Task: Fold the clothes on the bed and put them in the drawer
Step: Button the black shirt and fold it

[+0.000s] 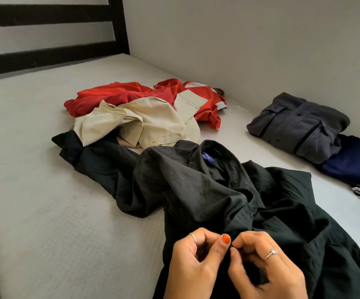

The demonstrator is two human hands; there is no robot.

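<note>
Both my hands pinch the front placket of the black shirt [228, 190], my left hand [193, 264] and right hand [265, 266] meeting fingertip to fingertip at a button. The shirt lies rumpled and unfolded on the white mattress [56, 223] right before me, collar up with a blue label showing, one sleeve trailing toward the beige garment [144, 124] and red clothes [118, 96].

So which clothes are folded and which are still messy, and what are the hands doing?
black shirt: unfolded, spread out
left hand: pinching the black shirt
right hand: pinching the black shirt
beige garment: crumpled
red clothes: crumpled
grey shirt: folded
navy garment: under the grey shirt
</note>
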